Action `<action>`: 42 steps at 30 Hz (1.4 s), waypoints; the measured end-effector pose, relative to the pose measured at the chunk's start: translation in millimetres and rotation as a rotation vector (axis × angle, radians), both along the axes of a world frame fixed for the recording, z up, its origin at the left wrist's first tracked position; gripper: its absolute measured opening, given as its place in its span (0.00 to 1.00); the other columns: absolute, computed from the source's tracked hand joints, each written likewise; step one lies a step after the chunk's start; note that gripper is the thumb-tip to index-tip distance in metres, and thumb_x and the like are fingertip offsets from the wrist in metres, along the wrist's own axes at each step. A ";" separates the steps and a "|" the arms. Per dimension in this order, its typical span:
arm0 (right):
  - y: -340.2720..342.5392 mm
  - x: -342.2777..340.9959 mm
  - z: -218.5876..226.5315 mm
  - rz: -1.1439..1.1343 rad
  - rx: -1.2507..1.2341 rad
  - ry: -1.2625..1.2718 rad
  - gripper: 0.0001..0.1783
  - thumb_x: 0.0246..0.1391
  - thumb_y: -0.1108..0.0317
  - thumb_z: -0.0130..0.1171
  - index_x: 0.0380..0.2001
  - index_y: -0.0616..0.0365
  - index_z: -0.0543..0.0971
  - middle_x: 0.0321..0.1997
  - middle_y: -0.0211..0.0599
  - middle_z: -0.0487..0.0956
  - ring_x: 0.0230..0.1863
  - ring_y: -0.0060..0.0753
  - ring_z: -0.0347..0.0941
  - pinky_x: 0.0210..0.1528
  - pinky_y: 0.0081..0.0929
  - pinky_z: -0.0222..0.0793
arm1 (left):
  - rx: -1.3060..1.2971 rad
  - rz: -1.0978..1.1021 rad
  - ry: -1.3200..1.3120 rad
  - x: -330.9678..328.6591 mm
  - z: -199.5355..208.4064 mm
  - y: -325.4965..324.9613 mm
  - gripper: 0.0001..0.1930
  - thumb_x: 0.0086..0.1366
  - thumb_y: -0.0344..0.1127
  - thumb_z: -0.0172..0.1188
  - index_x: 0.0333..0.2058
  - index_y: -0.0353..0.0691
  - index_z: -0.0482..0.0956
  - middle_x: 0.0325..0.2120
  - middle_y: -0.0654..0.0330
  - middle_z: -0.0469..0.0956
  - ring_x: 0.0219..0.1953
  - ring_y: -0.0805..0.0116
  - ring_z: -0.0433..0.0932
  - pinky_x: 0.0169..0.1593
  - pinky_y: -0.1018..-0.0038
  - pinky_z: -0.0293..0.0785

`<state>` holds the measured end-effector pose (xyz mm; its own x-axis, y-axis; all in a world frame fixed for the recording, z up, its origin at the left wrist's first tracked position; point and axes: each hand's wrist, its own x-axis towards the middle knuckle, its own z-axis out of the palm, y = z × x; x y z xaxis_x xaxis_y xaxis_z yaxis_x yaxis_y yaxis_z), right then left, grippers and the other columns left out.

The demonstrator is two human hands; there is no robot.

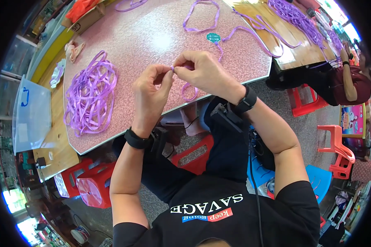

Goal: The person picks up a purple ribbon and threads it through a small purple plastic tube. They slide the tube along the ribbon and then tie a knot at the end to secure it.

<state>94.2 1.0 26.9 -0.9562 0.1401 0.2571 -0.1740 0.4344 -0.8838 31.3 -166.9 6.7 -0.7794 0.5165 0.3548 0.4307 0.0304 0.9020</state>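
A purple ribbon (pixel 172 69) is pinched between the fingertips of both my hands, just above the near part of the pink speckled table (pixel 144 45). My left hand (pixel 151 88) closes thumb and forefinger on it. Opposite, my right hand (pixel 206 73) does the same, fingertips almost touching the left ones. Below my right hand a small loop of purple ribbon hangs near the table edge. Past that hand, more ribbon runs toward a round green tag (pixel 213 38) lying on the table. The exact spot between my fingertips is too small to make out.
To the left lies a tangled heap of purple ribbon (pixel 90 96). A ribbon loop (pixel 185 22) rests at the far side. On the right, a person in a maroon top (pixel 356 84) sits at a wooden table with more ribbon (pixel 297 18). Red stools (pixel 95 185) stand around.
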 end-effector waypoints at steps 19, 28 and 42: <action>33.4 -87.9 -5.2 0.031 -0.186 0.080 0.11 0.54 0.66 0.62 0.34 0.66 0.83 0.22 0.32 0.78 0.25 0.16 0.69 0.27 0.21 0.66 | 0.020 0.074 -0.040 -73.2 8.2 32.3 0.05 0.69 0.29 0.58 0.41 0.34 0.76 0.31 0.63 0.79 0.33 0.79 0.77 0.39 0.82 0.74; 46.7 -108.6 -33.3 0.096 -0.035 0.139 0.10 0.49 0.69 0.61 0.32 0.66 0.81 0.29 0.49 0.80 0.31 0.41 0.78 0.33 0.35 0.73 | -0.023 0.052 -0.219 -89.7 -20.5 33.8 0.04 0.70 0.27 0.57 0.41 0.34 0.75 0.33 0.63 0.77 0.35 0.79 0.75 0.41 0.82 0.73; 46.3 -100.4 -41.4 -0.007 0.292 0.287 0.08 0.48 0.66 0.63 0.30 0.57 0.78 0.29 0.37 0.77 0.28 0.44 0.77 0.28 0.38 0.72 | 0.006 -0.005 -0.387 -89.6 -23.3 32.7 0.05 0.70 0.26 0.56 0.43 0.36 0.74 0.35 0.65 0.76 0.34 0.82 0.74 0.39 0.85 0.71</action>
<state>-6.1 47.4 -14.5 -0.8389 0.0277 0.5436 -0.3924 0.6614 -0.6392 -58.3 -134.3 -16.6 -0.8535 0.5197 0.0383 0.0588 0.0230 0.9980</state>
